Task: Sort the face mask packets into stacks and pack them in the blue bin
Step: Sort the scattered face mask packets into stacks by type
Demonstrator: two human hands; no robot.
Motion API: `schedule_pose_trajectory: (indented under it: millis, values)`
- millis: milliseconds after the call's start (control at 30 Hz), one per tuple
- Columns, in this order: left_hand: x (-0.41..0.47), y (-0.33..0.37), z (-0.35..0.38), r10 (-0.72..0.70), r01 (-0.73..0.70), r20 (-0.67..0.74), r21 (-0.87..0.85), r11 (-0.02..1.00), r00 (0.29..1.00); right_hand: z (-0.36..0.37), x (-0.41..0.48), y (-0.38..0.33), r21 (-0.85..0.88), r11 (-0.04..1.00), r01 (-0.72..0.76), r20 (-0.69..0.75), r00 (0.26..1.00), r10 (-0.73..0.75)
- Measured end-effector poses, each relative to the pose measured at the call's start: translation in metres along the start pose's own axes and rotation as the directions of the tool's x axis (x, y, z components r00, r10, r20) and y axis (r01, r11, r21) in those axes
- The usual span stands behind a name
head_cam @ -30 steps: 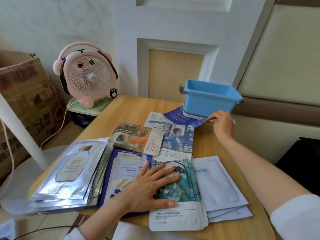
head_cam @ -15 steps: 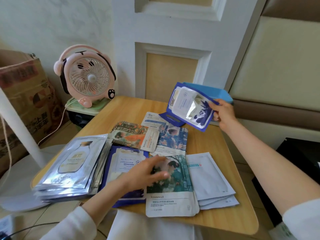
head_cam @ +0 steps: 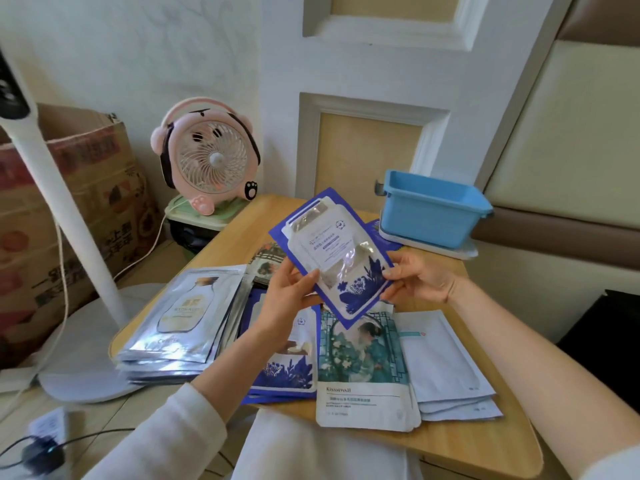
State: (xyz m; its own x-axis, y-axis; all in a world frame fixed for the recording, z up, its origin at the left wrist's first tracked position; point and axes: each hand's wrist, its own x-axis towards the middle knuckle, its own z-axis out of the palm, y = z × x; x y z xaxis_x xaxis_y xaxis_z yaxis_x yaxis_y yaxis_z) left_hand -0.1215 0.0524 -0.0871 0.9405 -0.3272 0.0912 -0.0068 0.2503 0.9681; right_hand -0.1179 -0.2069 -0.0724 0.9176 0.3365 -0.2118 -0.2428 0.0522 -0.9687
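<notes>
Table point(head_cam: 467, 445), one bin point(head_cam: 429, 216), one held packet point(head_cam: 332, 251)

Off-white long sleeves; the left sleeve point(head_cam: 162, 441) ends partway up the forearm, near left; the right sleeve point(head_cam: 614, 462) shows only at the near right corner; left hand point(head_cam: 287, 301) and right hand point(head_cam: 420, 278) bare.

Soft, even daylight fills the room, bright but cool, and shadows under the packets are faint. Glare streaks the clear window of the blue-and-white packet point(head_cam: 332, 258) and the silver packets point(head_cam: 183, 313). Wide-angle distortion bows the white pole point(head_cam: 74, 233) at the left edge; the dark plug point(head_cam: 43, 455) at lower left is blurred.
</notes>
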Motion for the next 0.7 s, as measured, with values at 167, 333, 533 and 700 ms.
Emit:
schedule_pose_trajectory:
  millis: [167, 333, 533, 700]
  values:
    - [-0.002, 0.002, -0.004, 0.012, -0.011, -0.020, 0.008, 1.000, 1.000, 0.003, 0.004, 0.000, -0.116, 0.993, -0.008, -0.011, 1.000, 0.007]
    - [-0.002, 0.003, -0.006, 0.015, -0.015, -0.010, 0.034, 0.999, 1.000, -0.002, 0.011, 0.004, -0.122, 0.992, -0.012, -0.072, 0.997, 0.004]
    - [-0.004, 0.004, -0.007, 0.012, -0.012, 0.008, 0.031, 0.999, 1.000, 0.004, 0.008, 0.001, -0.094, 0.996, 0.001, -0.081, 0.997, -0.009]
    - [-0.006, 0.019, -0.005, 0.141, -0.119, -0.120, 0.171, 0.978, 0.983, 0.009, 0.008, -0.002, -0.123, 0.988, 0.092, -0.060, 0.993, -0.100]
